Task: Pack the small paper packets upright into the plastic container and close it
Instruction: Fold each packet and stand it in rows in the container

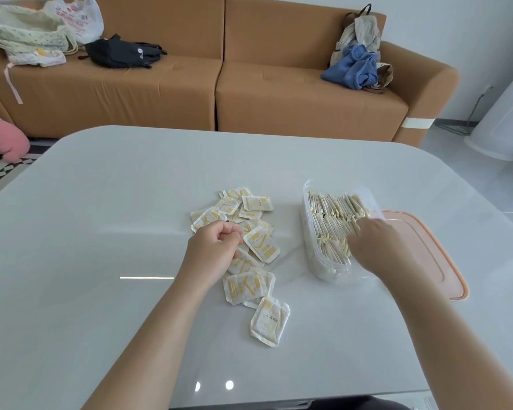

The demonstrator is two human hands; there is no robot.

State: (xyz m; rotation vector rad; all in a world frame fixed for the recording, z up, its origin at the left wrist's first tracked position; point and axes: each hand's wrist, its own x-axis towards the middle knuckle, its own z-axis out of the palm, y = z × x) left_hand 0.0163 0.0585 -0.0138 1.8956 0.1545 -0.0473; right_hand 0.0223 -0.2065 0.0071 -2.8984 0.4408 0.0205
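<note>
Crowding looks the likeliest trouble: the clear plastic container is already tight with upright packets, so forcing in another could buckle its thin, crinkled paper or tip its neighbours. The right hand digs its fingers among them (pinching or only parting, I cannot tell). The left hand sits curled on the loose packets lying flat on the glossy surface, its grip hidden. The peach lid lies just beside the container.
</note>
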